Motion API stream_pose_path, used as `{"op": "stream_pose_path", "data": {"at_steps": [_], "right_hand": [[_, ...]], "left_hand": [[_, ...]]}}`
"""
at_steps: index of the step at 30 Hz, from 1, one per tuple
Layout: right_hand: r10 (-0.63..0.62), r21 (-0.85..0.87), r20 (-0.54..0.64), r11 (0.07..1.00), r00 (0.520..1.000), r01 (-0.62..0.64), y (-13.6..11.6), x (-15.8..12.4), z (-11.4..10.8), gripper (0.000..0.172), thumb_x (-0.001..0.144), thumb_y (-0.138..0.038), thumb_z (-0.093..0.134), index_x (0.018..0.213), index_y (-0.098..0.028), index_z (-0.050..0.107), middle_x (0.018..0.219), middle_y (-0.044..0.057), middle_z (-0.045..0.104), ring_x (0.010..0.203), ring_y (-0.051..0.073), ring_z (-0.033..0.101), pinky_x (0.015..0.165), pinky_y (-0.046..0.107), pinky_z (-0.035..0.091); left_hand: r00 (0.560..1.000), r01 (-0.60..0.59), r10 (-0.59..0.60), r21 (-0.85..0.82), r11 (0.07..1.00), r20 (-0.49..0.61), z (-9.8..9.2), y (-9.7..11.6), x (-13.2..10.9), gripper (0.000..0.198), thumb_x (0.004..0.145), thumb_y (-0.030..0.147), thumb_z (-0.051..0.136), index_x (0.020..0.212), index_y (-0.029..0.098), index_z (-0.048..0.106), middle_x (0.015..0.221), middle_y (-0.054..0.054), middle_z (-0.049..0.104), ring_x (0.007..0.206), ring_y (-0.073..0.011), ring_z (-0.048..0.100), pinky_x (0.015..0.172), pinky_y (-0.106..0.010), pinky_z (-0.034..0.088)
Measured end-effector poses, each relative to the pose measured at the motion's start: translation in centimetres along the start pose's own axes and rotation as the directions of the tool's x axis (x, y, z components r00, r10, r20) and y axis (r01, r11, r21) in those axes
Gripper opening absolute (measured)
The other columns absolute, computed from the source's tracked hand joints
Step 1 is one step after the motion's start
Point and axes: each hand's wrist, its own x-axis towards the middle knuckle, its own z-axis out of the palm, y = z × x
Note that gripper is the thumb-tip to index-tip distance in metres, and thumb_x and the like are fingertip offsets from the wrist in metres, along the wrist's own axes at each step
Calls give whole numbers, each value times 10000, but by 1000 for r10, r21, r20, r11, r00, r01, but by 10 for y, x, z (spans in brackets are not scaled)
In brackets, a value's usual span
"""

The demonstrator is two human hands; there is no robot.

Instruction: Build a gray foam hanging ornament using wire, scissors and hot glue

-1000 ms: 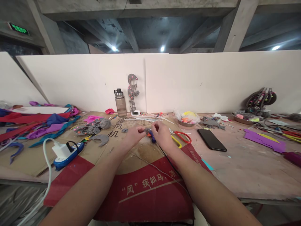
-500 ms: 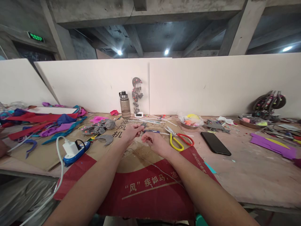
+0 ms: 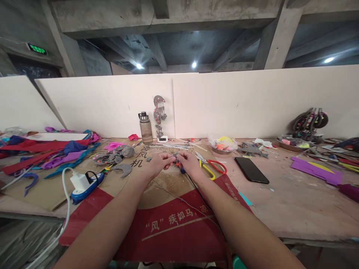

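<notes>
My left hand (image 3: 161, 164) and my right hand (image 3: 190, 164) meet over the cardboard, fingertips closed in pinches. Between them is a small grey piece (image 3: 175, 154), perhaps felt, which both hands grip; its shape is mostly covered. Just below the fingertips shows a small blue and orange thing (image 3: 181, 166), partly hidden, and a black cord (image 3: 195, 186) runs along my right wrist. Beside my left hand lies another small grey scrap (image 3: 149, 159). To the right of my right hand rest scissors (image 3: 214, 166) with one red and one yellow handle.
Grey felt pieces with a yarn ball (image 3: 128, 151) and a grey crescent (image 3: 123, 170) lie left. A power strip (image 3: 86, 189) stands nearer. A bottle (image 3: 146, 129) and hanging ornament (image 3: 159, 116) are behind. A black phone (image 3: 251, 170) lies right, and a bowl (image 3: 223, 150) farther back.
My right hand has moved up, its fingers now at the grey piece beside my left fingertips. The blue and orange thing and black cord have come into sight. The view has shifted slightly.
</notes>
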Motion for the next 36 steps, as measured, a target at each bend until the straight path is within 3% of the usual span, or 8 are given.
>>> {"op": "stream_pose_path", "data": {"at_steps": [4, 9, 13, 16, 22, 30, 33, 36], "right_hand": [[-39, 80, -124, 996, 991, 49, -2, -1, -1, 207, 736, -259, 512, 922, -192, 574, 808, -1, 605, 612, 117, 554, 534, 233, 465], [-39, -77, -41, 996, 998, 35, -8, -9, -1, 195, 696, -145, 374, 572, -208, 511, 485, -40, 455, 456, 119, 422, 475, 234, 332], [-48, -141, 20, 989, 999, 50, -8, -13, 5, 273, 759, -238, 452, 493, -201, 497, 475, -34, 448, 486, 119, 420, 493, 243, 299], [-73, -158, 24, 984, 997, 76, -3, -13, 10, 223, 760, -373, 555, 637, -188, 570, 553, -50, 494, 537, 115, 456, 523, 234, 327], [-78, -98, -72, 993, 994, 71, 6, -7, 11, 229, 740, -353, 584, 897, -189, 562, 555, -82, 445, 522, 122, 436, 520, 239, 340], [-66, -10, -23, 998, 998, 65, 2, -7, 6, 205, 753, -400, 541, 690, -210, 497, 522, -67, 423, 512, 113, 386, 513, 238, 302], [-36, -11, -3, 999, 999, 36, 0, -5, 1, 220, 768, -406, 515, 672, -215, 461, 509, -71, 420, 499, 108, 385, 519, 237, 304], [-3, -57, 59, 998, 998, 6, 0, -3, -1, 196, 750, -380, 519, 669, -210, 465, 530, -64, 453, 508, 106, 399, 527, 238, 299]], "left_hand": [[997, -2, -1, -33, 999, -80, -3, 0, 0, 384, 721, 508, 668, 633, 153, 550, 527, 42, 478, 445, -58, 354, 464, -220, 237], [985, 2, -21, -112, 994, -173, -7, -3, 3, 384, 662, 506, 721, 670, 154, 566, 509, 55, 485, 445, -60, 378, 468, -216, 261], [977, -2, -39, -194, 981, -209, -9, -4, 3, 419, 577, 487, 779, 664, 163, 528, 565, 46, 535, 469, -60, 418, 491, -213, 311], [983, -11, -28, -210, 978, -181, -8, -1, 1, 429, 551, 465, 799, 646, 163, 509, 544, 54, 501, 481, -62, 425, 507, -213, 327], [998, 8, -18, -177, 984, -56, -1, 7, -4, 408, 624, 502, 759, 648, 141, 571, 484, 52, 459, 454, -57, 369, 470, -210, 251], [999, 16, -18, -60, 998, -31, -5, 1, -3, 405, 668, 514, 721, 604, 148, 558, 467, 54, 440, 412, -50, 326, 436, -212, 214], [999, 26, -28, 79, 997, 28, -11, 3, -4, 393, 689, 522, 699, 651, 140, 617, 531, 28, 503, 466, -69, 400, 461, -212, 280], [1000, 20, -17, 135, 991, -21, -15, 8, -5, 390, 713, 531, 674, 730, 141, 667, 613, 10, 550, 526, -82, 451, 501, -216, 331]]}}
